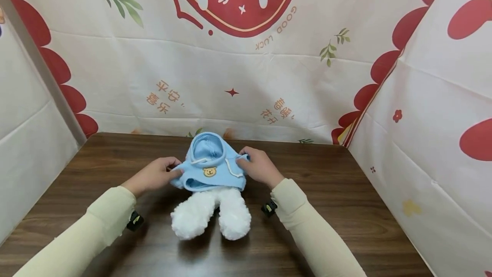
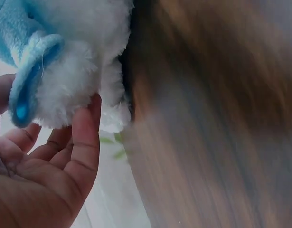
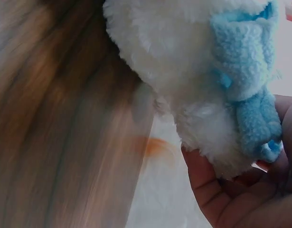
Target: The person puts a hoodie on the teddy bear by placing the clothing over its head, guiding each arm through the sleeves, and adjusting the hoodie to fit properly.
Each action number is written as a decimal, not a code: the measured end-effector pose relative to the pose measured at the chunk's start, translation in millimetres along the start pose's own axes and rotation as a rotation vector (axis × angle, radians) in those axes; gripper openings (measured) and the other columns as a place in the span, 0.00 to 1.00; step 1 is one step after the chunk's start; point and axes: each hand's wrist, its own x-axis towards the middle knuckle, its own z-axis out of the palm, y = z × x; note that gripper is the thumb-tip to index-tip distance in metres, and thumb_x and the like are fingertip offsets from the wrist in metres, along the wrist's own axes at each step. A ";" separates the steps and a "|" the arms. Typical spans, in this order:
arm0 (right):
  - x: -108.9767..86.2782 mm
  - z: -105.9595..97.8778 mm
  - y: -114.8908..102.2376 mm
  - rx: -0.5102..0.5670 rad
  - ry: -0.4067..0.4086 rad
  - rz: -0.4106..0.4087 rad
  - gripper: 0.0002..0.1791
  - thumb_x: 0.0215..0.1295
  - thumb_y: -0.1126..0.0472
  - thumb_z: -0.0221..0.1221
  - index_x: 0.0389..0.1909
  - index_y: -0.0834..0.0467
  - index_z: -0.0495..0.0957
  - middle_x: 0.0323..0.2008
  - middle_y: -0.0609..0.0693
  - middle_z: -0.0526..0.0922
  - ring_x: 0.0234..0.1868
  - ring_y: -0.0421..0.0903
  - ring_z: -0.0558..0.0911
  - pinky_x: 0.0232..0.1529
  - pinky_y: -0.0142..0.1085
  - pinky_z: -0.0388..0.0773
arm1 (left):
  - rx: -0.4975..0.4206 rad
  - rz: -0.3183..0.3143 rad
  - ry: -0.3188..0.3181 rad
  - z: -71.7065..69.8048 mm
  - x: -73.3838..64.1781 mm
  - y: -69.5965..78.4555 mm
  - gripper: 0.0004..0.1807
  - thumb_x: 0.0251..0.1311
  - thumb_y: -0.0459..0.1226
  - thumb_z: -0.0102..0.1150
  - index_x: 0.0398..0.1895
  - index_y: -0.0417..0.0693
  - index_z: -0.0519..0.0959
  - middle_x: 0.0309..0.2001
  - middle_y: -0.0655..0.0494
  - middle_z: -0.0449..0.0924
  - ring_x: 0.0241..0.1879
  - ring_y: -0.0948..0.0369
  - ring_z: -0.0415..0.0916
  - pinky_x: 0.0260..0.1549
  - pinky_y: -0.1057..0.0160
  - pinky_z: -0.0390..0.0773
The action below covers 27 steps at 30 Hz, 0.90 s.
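"Cream cloth sleeves (image 1: 92, 228) flanked the fluffy white plush (image 1: 194, 215) on the brown wooden desk (image 1: 353, 200). Fingers?"

"Left hand (image 1: 155, 176) and right hand (image 1: 262, 168) pinched its light-blue fleece hoodie (image 1: 223, 176), apparently by the cuffs; even tension suited."

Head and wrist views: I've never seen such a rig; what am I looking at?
No machine here: the left grip and right grip are a person's bare hands. The head picture comes from a head-worn camera looking forward and down; each wrist picture comes from a camera on that wrist. On the wooden table lies a white plush toy with a light-blue hoodie over its upper part. The left grip holds one sleeve, the right grip the other; in the wrist views, fingers also touch the toy's fur.
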 end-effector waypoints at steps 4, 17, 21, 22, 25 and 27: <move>-18.5 -9.0 8.1 -0.033 -0.007 -0.019 0.06 0.72 0.54 0.57 0.41 0.52 0.78 0.19 0.47 0.74 0.19 0.43 0.71 0.23 0.38 0.72 | -0.028 0.012 -0.007 14.1 -5.5 12.3 0.08 0.70 0.39 0.57 0.43 0.44 0.81 0.38 0.54 0.80 0.35 0.58 0.75 0.33 0.58 0.75; -78.6 -29.3 19.2 -0.092 -0.041 -0.081 0.02 0.71 0.57 0.60 0.38 0.51 0.78 0.17 0.43 0.70 0.16 0.40 0.69 0.18 0.34 0.69 | -0.004 0.098 -0.104 40.9 -24.5 40.3 0.05 0.68 0.40 0.60 0.40 0.49 0.80 0.36 0.58 0.79 0.33 0.60 0.74 0.30 0.60 0.76; -81.7 -31.0 19.1 -0.096 -0.035 -0.082 0.02 0.71 0.57 0.60 0.38 0.52 0.78 0.16 0.43 0.68 0.15 0.39 0.68 0.17 0.33 0.68 | 0.010 0.108 -0.059 42.5 -20.9 41.8 0.04 0.68 0.39 0.60 0.40 0.49 0.81 0.35 0.59 0.79 0.32 0.60 0.75 0.30 0.60 0.76; -81.5 -31.4 19.1 -0.099 -0.035 -0.081 0.03 0.71 0.57 0.60 0.38 0.52 0.78 0.15 0.43 0.68 0.15 0.39 0.68 0.17 0.33 0.68 | 0.013 0.107 -0.048 42.7 -19.5 41.8 0.04 0.68 0.39 0.60 0.40 0.49 0.81 0.35 0.59 0.79 0.31 0.60 0.75 0.30 0.60 0.76; -79.6 -33.5 19.0 -0.107 -0.043 -0.081 0.02 0.70 0.58 0.60 0.38 0.52 0.78 0.16 0.43 0.69 0.15 0.39 0.69 0.17 0.34 0.69 | 0.007 0.096 -0.038 42.3 -16.3 41.6 0.03 0.68 0.39 0.60 0.39 0.50 0.81 0.33 0.59 0.78 0.30 0.60 0.74 0.30 0.60 0.75; -77.6 -36.0 17.5 -0.114 -0.047 -0.092 0.02 0.70 0.58 0.60 0.36 0.52 0.78 0.17 0.43 0.70 0.16 0.39 0.70 0.18 0.34 0.70 | 0.004 0.089 -0.030 40.4 -14.7 42.4 0.03 0.68 0.38 0.60 0.37 0.50 0.81 0.33 0.59 0.78 0.30 0.60 0.73 0.30 0.59 0.75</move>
